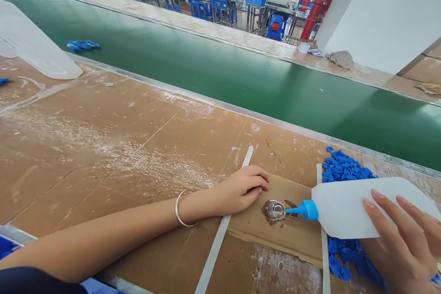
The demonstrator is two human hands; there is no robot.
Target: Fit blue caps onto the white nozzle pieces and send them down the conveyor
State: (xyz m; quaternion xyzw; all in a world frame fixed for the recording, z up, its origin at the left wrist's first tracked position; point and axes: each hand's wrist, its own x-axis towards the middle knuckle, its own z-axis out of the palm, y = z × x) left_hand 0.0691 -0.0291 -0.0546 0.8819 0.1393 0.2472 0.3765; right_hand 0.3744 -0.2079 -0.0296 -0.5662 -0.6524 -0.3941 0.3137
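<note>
**You're pressing a squeeze bottle's nozzle toward a small clear piece**

You're holding a white plastic squeeze bottle (344, 209) in your right hand (403, 243), which is cut off by the lower right corner of the frame. Your fingertips (368, 203) are spread across the bottle's upper face, and the bottle is hiding your thumb, so you can't see the full grip. Its blue nozzle (309, 210) is lying nearly flat, and the tip is at the edge of a small clear round piece (274, 210); touching or just beside, hard to tell. That piece is shiny, its exact kind is hard to make out, and it's sitting on a dark stain (264, 209) on a brown cardboard sheet (275, 239). Your left hand (241, 188) is resting on the cardboard's edge, just beside the piece, fingers curled in, holding nothing visible, thumb out of sight. A silver bangle (181, 209) is circling that wrist. A heap of small blue plastic pieces (344, 167) is spilling out behind and under the bottle, partly hidden by it. A green conveyor belt (241, 87) is running past the far edge of the bench.
</note>
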